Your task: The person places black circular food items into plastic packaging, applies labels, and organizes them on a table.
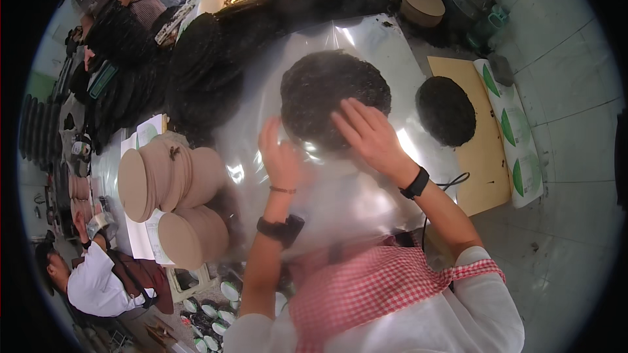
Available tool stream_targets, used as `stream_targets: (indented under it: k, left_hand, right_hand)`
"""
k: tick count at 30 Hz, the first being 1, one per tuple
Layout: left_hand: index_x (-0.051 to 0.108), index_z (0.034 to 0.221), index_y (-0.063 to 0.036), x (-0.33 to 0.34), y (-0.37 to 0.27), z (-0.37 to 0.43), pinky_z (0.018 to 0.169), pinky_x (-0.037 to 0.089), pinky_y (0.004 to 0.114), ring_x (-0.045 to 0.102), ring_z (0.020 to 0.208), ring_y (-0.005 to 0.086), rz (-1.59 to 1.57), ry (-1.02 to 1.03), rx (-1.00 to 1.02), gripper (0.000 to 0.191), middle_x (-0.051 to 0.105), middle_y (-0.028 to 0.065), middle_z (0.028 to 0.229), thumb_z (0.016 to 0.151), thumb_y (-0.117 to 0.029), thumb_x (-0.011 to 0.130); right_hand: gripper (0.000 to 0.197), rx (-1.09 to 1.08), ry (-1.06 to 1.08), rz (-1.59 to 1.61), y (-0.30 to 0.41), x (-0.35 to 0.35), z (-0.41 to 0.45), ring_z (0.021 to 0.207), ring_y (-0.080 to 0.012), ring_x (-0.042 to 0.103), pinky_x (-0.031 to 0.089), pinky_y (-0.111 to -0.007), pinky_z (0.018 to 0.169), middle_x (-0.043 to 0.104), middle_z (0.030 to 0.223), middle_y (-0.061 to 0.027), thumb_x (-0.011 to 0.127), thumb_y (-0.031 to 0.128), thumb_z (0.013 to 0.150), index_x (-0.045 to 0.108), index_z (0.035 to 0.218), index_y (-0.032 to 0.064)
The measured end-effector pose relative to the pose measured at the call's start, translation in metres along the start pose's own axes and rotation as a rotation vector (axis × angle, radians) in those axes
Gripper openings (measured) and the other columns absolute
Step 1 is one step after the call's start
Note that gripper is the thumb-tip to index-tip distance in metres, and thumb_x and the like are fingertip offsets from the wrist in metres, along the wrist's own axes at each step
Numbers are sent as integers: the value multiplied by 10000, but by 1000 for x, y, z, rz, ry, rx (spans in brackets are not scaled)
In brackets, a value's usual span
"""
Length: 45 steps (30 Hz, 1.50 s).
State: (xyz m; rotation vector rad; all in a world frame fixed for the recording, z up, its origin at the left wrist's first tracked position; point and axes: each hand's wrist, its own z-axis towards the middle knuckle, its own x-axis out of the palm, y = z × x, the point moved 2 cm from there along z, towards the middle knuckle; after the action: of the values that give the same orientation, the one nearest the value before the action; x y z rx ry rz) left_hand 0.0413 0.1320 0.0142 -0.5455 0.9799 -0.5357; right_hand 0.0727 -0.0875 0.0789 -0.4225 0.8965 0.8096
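Note:
A round, dark cake of what looks like dried seaweed (326, 88) lies before me on a shiny plastic sheet (294, 54). My right hand (370, 137) is over its lower right part, fingers spread, apparently resting on the surface; neither palm nor fingers hold anything. Blurred, my left hand (280, 154) hovers at the cake's lower left edge, empty, the fingers a little apart. Whether it touches the cake or the sheet I cannot tell. A second, smaller-looking dark round cake (446, 111) sits to the right, partly over tan paper.
Stacks of round cardboard discs (169, 179) stand at left. Dark cakes (203, 68) pile up behind them. Tan paper (478, 157) and printed label sheets (512, 132) line the right edge. Round tins (422, 6) stand at the back. Two people (105, 279) are at the left.

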Motion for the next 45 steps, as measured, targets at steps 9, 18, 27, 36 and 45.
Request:
stream_targets:
  k: [9,18,27,36,45]
  left_hand:
    - [253,1510,9,43,-5,71,830,543,370,557,1012,360,470,799,184,1250,469,191,1193,566,-500,894]
    - [156,1519,11,97,12,61,834,560,430,601,1011,414,514,952,157,1440,435,218,1216,441,-538,937]
    - [636,960,-36,36,-38,-2,778,439,432,551,911,341,173,706,394,327,548,118,887,811,-300,757]
    - [578,1224,-46,-24,-62,-37,1097,293,473,449,1289,328,156,686,480,436,518,163,1330,876,-292,672]
    - [312,1518,-12,-13,59,2,1214,194,364,281,1464,255,-593,609,-392,594,359,127,1558,1077,-408,283]
  right_hand:
    - [1111,256,802,279,-39,82,50,1083,-345,556,510,-414,840,543,1195,-191,891,367,562,365,1431,-84]
    - [986,203,797,131,-43,131,17,1045,-287,581,530,-332,793,540,1213,-174,853,300,614,396,1395,-95]
    - [181,499,-335,178,-82,12,-38,923,-319,586,487,-421,779,619,996,-111,672,122,832,631,986,37]
    - [393,806,286,-139,-134,-35,-195,1016,-410,630,536,-453,854,621,1181,-237,581,61,875,536,1254,-35]
    - [439,9,23,22,51,-72,-51,1248,-382,545,444,-480,1055,567,1323,-236,602,74,834,607,1267,2]
